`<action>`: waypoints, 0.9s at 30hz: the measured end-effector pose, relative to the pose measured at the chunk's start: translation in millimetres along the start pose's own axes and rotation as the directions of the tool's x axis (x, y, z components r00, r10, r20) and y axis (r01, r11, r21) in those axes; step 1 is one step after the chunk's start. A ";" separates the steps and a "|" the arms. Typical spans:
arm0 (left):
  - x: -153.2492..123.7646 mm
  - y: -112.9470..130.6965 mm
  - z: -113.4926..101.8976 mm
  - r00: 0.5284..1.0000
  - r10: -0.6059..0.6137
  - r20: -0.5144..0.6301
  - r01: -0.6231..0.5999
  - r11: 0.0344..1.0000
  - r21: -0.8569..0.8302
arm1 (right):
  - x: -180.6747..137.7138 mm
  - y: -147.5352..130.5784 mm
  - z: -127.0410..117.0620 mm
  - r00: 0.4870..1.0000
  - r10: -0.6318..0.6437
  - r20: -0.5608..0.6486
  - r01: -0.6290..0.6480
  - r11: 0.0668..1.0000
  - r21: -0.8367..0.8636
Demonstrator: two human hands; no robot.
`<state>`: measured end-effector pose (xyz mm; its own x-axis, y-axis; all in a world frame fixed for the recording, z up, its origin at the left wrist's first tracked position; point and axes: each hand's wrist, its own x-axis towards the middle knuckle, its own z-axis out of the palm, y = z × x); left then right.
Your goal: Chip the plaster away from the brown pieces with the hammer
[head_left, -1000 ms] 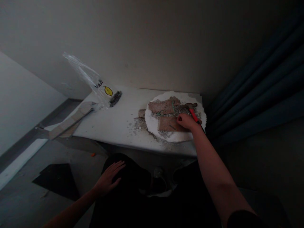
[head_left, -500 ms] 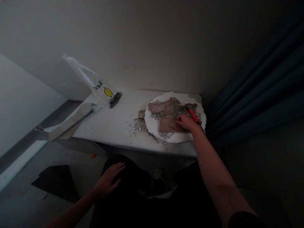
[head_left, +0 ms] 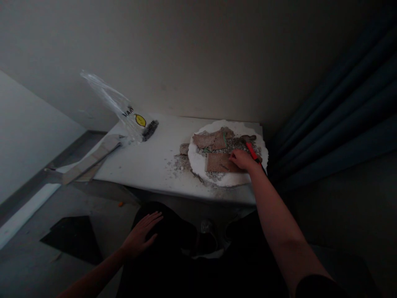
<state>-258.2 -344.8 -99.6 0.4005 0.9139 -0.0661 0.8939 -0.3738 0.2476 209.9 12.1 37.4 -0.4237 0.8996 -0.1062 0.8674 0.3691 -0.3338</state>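
Observation:
My right hand (head_left: 243,160) reaches out onto a round white foam disc (head_left: 198,163) lying on a white board (head_left: 149,161). Its fingers are curled over a brown tile piece (head_left: 218,162) at the disc's near side. A red-handled tool (head_left: 252,152) lies just beyond that hand; I cannot tell whether the hand holds it. More brown broken pieces (head_left: 211,140) and grey rubble cover the disc. My left hand (head_left: 141,236) rests flat with fingers spread on my dark-clothed knee.
A clear plastic bag (head_left: 124,109) with a yellow label stands at the board's far left. A long tan plank (head_left: 89,159) leans off the left end. Dark blue curtains (head_left: 335,120) hang at right. A black sheet (head_left: 72,238) lies on the floor.
Almost nothing has changed: my right hand has shifted slightly on the tile piece, and my left hand stays on the knee.

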 end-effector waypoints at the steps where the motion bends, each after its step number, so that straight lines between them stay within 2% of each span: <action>1: -0.2 -0.3 0.3 1.000 0.004 -0.002 -0.004 1.000 0.001 | -0.5 -0.6 -0.1 1.000 -0.001 -0.001 0.001 1.000 -0.005; 27: 1.5 0.3 -1.5 1.000 0.013 -0.004 -0.013 1.000 0.014 | 1.1 3.1 0.8 1.000 -0.023 -0.004 0.023 1.000 0.013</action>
<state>-257.6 -343.3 -98.2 0.4113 0.9096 -0.0592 0.8913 -0.3878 0.2349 211.9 14.0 35.5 -0.4422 0.8919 -0.0951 0.8542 0.3864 -0.3478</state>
